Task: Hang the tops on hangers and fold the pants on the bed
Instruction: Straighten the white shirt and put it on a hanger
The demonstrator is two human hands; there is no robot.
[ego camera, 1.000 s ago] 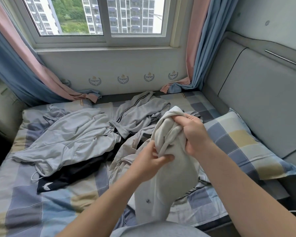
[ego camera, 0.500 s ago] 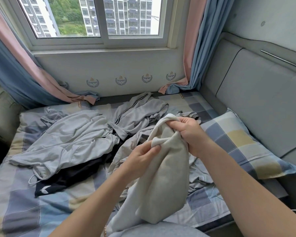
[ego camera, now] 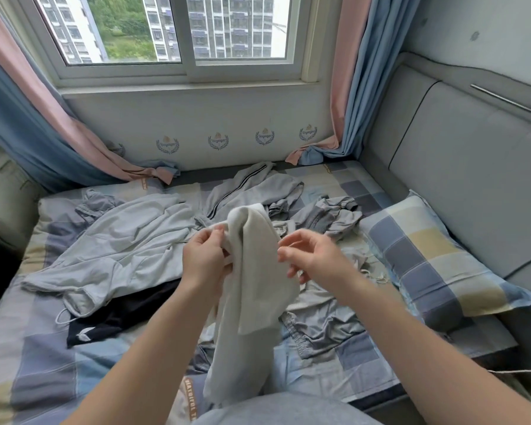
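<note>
One cream garment hangs from left hand; right hand loose, holding nothing.

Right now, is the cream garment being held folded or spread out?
Bunched, neither folded nor spread: cream garment hangs crumpled from the left hand.

Seen: 2 hands, 1 white garment, 1 black garment, 1 pillow.

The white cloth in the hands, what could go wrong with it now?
1. Only the left hand clearly has a grip on the off-white garment; the right hand may only touch its edge, so it could slide down.
2. Its loose end hangs over the grey clothes on the bed, so it might snag or drag them.
</note>
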